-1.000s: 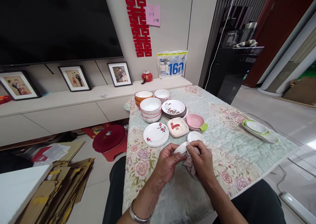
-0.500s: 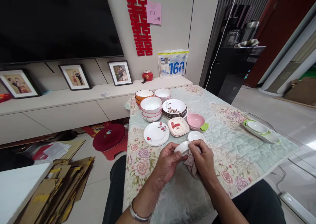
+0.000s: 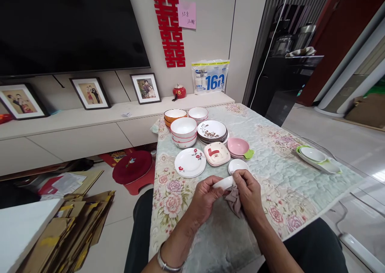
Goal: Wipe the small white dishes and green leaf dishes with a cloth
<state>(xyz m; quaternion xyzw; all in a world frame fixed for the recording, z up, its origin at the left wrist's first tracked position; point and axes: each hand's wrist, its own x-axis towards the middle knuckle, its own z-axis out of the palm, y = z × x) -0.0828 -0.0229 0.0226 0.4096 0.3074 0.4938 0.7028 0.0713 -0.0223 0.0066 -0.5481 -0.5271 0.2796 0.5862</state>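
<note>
A small white bowl [image 3: 224,183] is tilted above the near part of the table, its rim pinched between the thumb and fingers of my left hand [image 3: 205,197]. My right hand [image 3: 249,190] is closed on a greyish-pink cloth [image 3: 234,202] and presses it against the bowl's right side. Just beyond my fingers stand small white bowls [image 3: 238,166], stacked. Pink leaf-handled bowls [image 3: 238,146], a square plate [image 3: 217,153] with a red figure, and white plates with red flowers [image 3: 190,162] lie farther off.
Behind them rise stacked white bowls [image 3: 183,127], orange bowls [image 3: 175,114] and dark-rimmed plates [image 3: 212,129]. A green-edged dish [image 3: 327,167] holding a white bowl sits at the right on the flowered tablecloth [image 3: 171,208]. Left of the table are a red stool [image 3: 133,168] and flattened cardboard [image 3: 60,233].
The small white bowl has turned flatter and sits slightly lower in my hands. My right hand keeps the cloth against it; the view has barely shifted.
</note>
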